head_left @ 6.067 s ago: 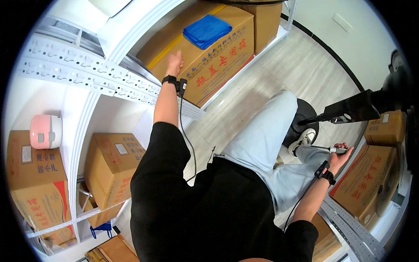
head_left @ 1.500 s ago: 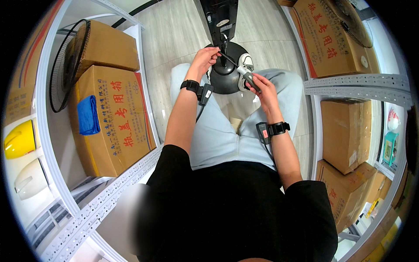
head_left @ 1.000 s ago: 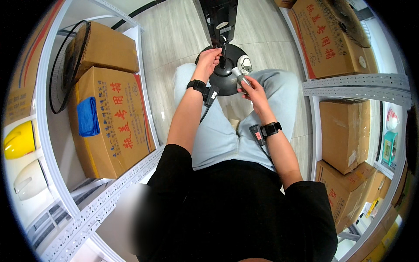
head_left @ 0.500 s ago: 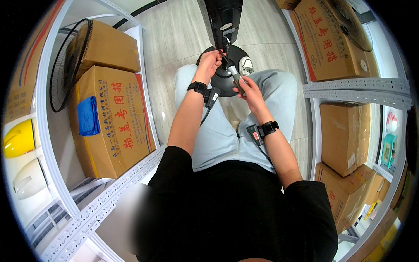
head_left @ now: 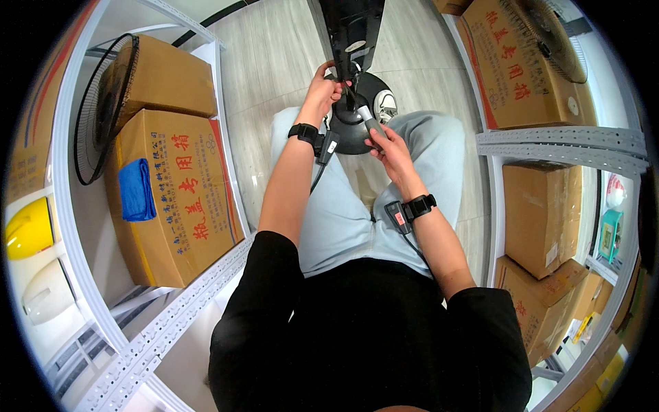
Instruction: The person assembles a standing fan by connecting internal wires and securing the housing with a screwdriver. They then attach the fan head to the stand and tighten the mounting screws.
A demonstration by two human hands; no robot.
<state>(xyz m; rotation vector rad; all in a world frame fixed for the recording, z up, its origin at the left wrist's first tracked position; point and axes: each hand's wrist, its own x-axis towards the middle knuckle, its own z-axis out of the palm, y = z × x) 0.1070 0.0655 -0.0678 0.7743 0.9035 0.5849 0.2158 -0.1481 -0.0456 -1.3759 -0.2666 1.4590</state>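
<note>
A black column [head_left: 353, 34] with a round black base [head_left: 351, 137] stands on the floor between my feet. My left hand [head_left: 322, 95] is at the column's lower end, index finger raised against its left edge and the other fingers curled. Whatever these fingers hold is hidden. In my right hand [head_left: 391, 147] is a grey-handled screwdriver-like tool [head_left: 374, 126] with a pale collar. Its dark front end points up toward the bottom of the column, beside my left fingertips, and blends into the black parts there.
Shelves on both sides carry cardboard boxes [head_left: 175, 199]. A fan grille [head_left: 103, 110] leans at the left; another round grille [head_left: 549, 41] lies on a box at the right. A blue cloth [head_left: 137, 190] and a yellow helmet [head_left: 31, 230] are on the left. White-grey sneaker [head_left: 386, 106] beside the base.
My left hand has shifted slightly left and raised its index finger to the column. The tool in my right hand has moved slightly down and left.
</note>
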